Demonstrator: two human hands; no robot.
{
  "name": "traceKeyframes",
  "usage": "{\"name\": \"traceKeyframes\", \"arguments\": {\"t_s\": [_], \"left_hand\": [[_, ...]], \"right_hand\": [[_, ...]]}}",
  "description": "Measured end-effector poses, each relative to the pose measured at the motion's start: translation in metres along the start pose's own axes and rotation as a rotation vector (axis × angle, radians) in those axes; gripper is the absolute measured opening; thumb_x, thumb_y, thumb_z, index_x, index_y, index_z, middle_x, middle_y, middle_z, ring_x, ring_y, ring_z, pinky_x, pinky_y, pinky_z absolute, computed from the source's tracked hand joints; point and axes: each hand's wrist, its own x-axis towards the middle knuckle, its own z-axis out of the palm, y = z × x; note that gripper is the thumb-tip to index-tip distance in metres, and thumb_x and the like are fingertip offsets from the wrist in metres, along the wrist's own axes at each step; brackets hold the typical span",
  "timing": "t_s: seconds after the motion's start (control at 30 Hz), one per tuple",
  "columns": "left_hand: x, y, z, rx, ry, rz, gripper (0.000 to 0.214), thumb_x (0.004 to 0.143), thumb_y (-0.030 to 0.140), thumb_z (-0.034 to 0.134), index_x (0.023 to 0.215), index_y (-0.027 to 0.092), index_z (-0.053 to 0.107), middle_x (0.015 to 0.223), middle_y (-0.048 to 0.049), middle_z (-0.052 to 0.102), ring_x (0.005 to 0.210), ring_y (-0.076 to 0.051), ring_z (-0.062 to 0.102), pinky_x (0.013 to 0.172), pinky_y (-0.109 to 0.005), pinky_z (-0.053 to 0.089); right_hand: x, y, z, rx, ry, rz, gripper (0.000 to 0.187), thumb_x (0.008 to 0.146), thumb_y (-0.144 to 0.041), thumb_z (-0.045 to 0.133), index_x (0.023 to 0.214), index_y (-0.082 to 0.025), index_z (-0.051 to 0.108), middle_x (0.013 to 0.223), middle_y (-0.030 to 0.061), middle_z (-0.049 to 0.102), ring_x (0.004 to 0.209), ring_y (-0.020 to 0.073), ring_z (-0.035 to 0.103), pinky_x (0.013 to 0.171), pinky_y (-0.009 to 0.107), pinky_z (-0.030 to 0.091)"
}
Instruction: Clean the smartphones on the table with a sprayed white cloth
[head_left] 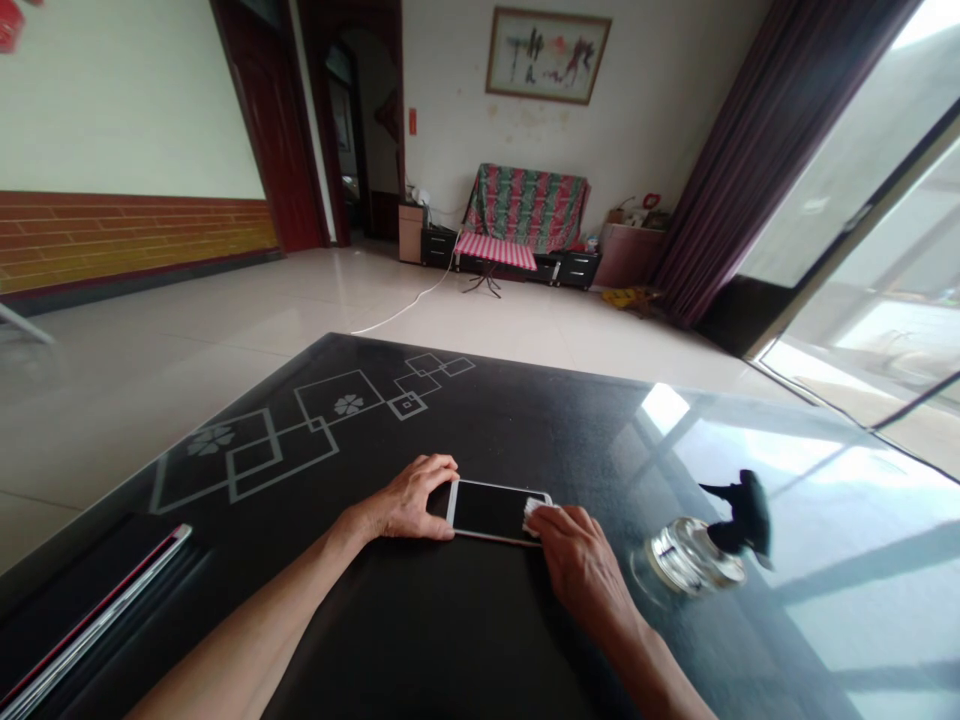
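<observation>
A white-edged smartphone (487, 510) lies flat on the dark glossy table (420, 620), its black screen facing up. My left hand (418, 498) grips the phone's left end, thumb at the near corner and fingers at the far one. In my right hand (576, 548) is a small wad of white tissue (534, 512), pinched under the fingers and pressed on the right end of the screen. A clear spray bottle (694, 555) with a black trigger head stands on the table to the right of my right hand.
At the table's left edge lies a flat dark object with a red and silver edge (97, 625). Grey squares and flowers (349, 405) decorate the tabletop. Beyond it, a small striped table (495, 250) stands before a cloth-covered piece (529, 205). Windows line the right.
</observation>
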Motion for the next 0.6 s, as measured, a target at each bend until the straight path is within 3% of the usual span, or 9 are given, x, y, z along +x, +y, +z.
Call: {"name": "traceKeyframes", "arguments": {"t_s": [0.13, 0.3, 0.6], "left_hand": [[0.0, -0.001, 0.0, 0.005, -0.003, -0.001, 0.063, 0.061, 0.037, 0.079, 0.118, 0.022, 0.056, 0.131, -0.0082, 0.046, 0.119, -0.029, 0.045, 0.103, -0.04, 0.037], [0.001, -0.002, 0.0, -0.003, -0.005, 0.01, 0.065, 0.061, 0.041, 0.079, 0.119, 0.022, 0.056, 0.131, -0.0083, 0.046, 0.119, -0.029, 0.045, 0.103, -0.041, 0.037], [0.001, 0.0, -0.001, -0.015, -0.012, 0.009, 0.062, 0.063, 0.042, 0.079, 0.118, 0.024, 0.056, 0.131, -0.0074, 0.047, 0.119, -0.029, 0.045, 0.103, -0.041, 0.037]], "right_hand": [[-0.016, 0.005, -0.003, 0.005, 0.0, -0.013, 0.032, 0.092, -0.016, 0.043, 0.115, -0.027, 0.063, 0.115, 0.0028, 0.064, 0.095, 0.0209, 0.052, 0.083, 0.034, 0.042], [-0.016, 0.005, 0.0, 0.004, 0.019, -0.017, 0.032, 0.093, -0.017, 0.043, 0.115, -0.027, 0.064, 0.115, 0.0033, 0.064, 0.095, 0.0205, 0.053, 0.083, 0.034, 0.042], [0.015, -0.047, 0.018, 0.064, -0.021, -0.036, 0.026, 0.093, -0.014, 0.044, 0.104, -0.027, 0.064, 0.103, 0.0016, 0.065, 0.09, 0.02, 0.05, 0.08, 0.032, 0.038]]}}
